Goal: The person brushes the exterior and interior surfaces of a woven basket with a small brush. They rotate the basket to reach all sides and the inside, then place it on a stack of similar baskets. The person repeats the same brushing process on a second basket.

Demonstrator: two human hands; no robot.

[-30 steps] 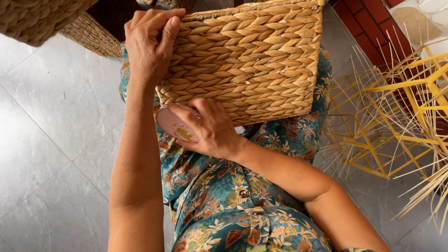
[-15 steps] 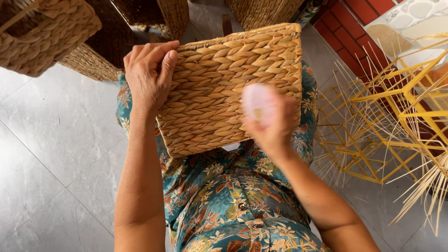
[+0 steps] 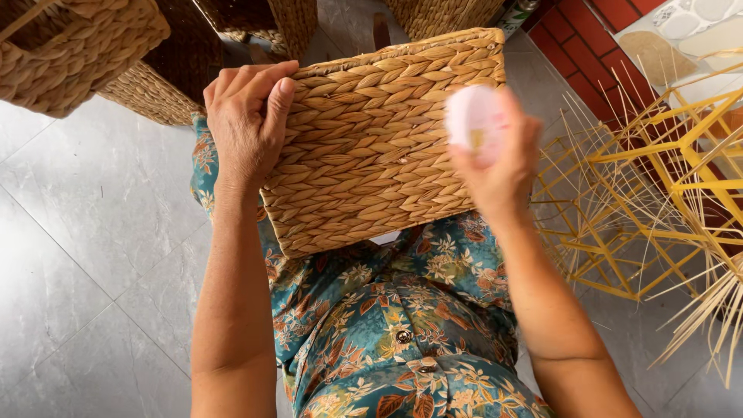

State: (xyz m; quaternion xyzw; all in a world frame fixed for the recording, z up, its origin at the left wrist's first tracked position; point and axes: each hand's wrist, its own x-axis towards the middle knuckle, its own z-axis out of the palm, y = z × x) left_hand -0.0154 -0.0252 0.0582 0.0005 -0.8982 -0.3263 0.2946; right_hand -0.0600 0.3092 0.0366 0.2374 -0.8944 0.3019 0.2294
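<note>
Here the rectangular woven basket lies tilted across the person's lap, its inside hidden. The left hand clasps its upper-left corner, fingers flat; the right hand grips a small, blurred pink round object over its right edge. Other woven baskets stand behind, their contents unseen.

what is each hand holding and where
Left hand grips the woven basket by its upper left corner; right hand holds a small round pink object, blurred, in its fingers.

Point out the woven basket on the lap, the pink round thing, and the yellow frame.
woven basket (image 3: 371, 147), head view, middle of its plaited side.
pink round thing (image 3: 474, 118), head view, its blurred face, in the right hand (image 3: 499, 166).
yellow frame (image 3: 681, 155), head view, a bar.
</note>
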